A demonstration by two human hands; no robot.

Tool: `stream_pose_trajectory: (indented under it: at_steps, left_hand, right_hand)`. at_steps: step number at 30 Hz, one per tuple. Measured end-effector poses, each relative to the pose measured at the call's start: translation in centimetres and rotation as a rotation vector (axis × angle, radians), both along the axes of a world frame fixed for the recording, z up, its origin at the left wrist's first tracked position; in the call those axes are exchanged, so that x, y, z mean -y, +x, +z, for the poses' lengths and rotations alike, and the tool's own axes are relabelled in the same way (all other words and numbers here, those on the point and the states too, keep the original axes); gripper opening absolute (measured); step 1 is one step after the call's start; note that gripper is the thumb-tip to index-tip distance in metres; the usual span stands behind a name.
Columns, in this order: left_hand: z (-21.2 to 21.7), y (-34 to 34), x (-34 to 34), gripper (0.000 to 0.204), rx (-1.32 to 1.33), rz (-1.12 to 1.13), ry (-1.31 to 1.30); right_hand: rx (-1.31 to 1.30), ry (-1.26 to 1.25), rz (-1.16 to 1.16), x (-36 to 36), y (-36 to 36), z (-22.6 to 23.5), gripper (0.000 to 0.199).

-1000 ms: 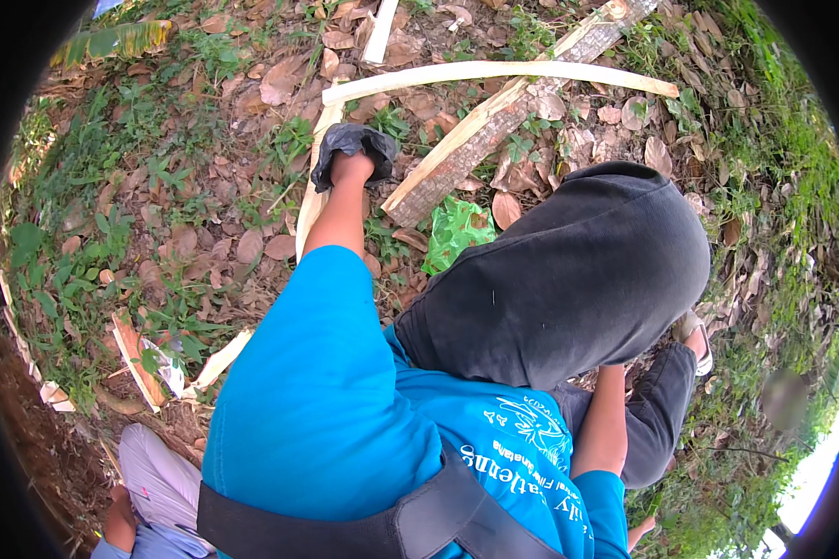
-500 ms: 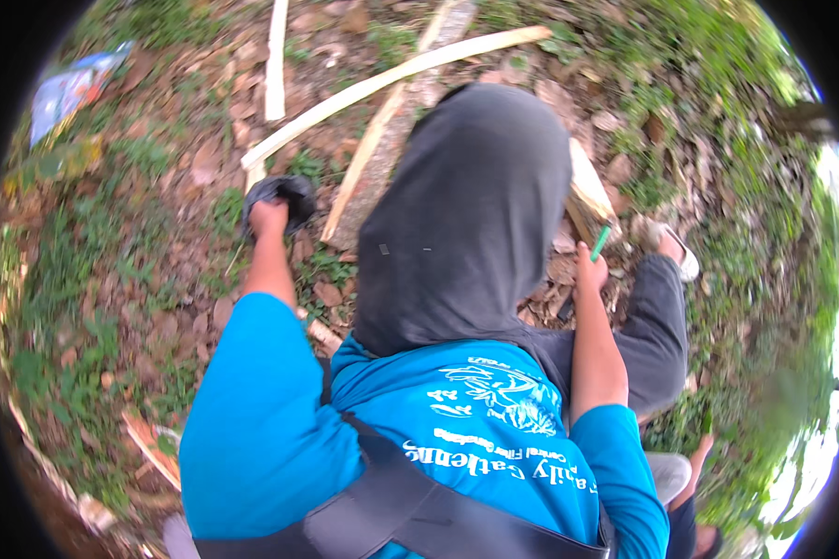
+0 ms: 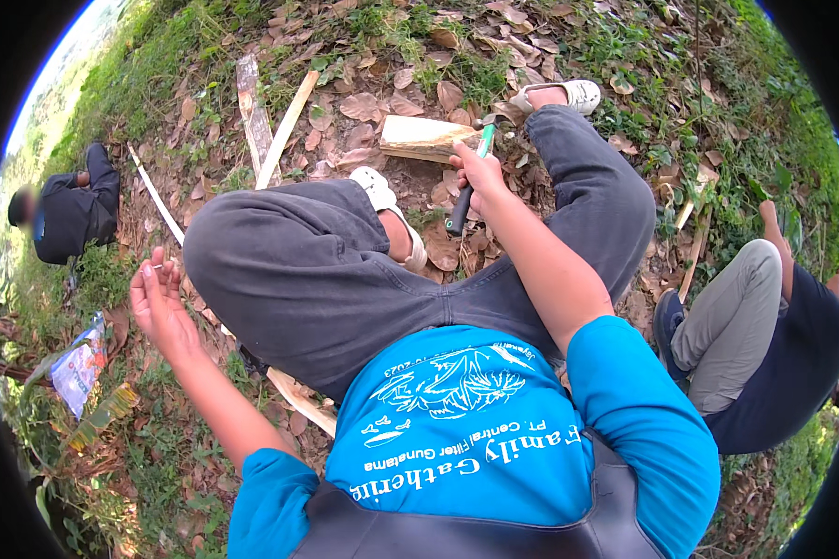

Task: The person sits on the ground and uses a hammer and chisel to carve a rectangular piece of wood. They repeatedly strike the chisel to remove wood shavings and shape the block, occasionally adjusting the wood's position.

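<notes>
My right hand (image 3: 478, 177) is wrapped around a hammer (image 3: 458, 212) with a green and black handle. Its metal head is up beside a short pale wood block (image 3: 419, 138), which lies on the leaves between my feet. Out past my left knee, my left hand (image 3: 161, 303) is raised palm up, with a small thin nail (image 3: 158, 266) seemingly pinched at the thumb and fingers. The other fingers of that hand are loosely curled.
Long wood strips (image 3: 289, 126) and a bark-covered board (image 3: 252, 107) lie ahead on leafy ground. A person in dark clothes (image 3: 75, 210) sits far left; another person (image 3: 764, 345) sits close on my right. A plastic packet (image 3: 79, 368) lies at left.
My left hand has left the black bag it was in and lifted out to the left. My right hand still holds the hammer, now farther forward by the wood block. The view has swung.
</notes>
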State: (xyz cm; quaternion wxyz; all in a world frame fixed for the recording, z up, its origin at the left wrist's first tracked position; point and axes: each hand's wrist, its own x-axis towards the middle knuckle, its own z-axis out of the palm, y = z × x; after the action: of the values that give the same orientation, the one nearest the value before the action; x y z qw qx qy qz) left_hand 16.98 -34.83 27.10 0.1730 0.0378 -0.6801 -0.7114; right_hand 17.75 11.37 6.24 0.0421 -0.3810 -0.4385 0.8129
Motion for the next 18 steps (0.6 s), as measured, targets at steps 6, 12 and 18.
stream_pose_trajectory:
  at_steps: [6,12,18]
  left_hand:
    - [5.7,0.6,-19.4,0.015,-0.325,-0.619,-0.358]
    - [1.0,-0.8,-29.8,0.011,-0.08,-1.097,-0.197]
    - [-6.0,-4.5,-35.2,0.011,0.187,-1.348,0.024]
  right_hand:
    - [-0.356,-0.166,0.294,3.0,4.1,12.4,0.042]
    - [-0.69,-0.193,0.199,2.3,7.9,15.2,0.028]
    - [-0.722,-0.151,-0.063,-2.0,8.7,12.7,0.028]
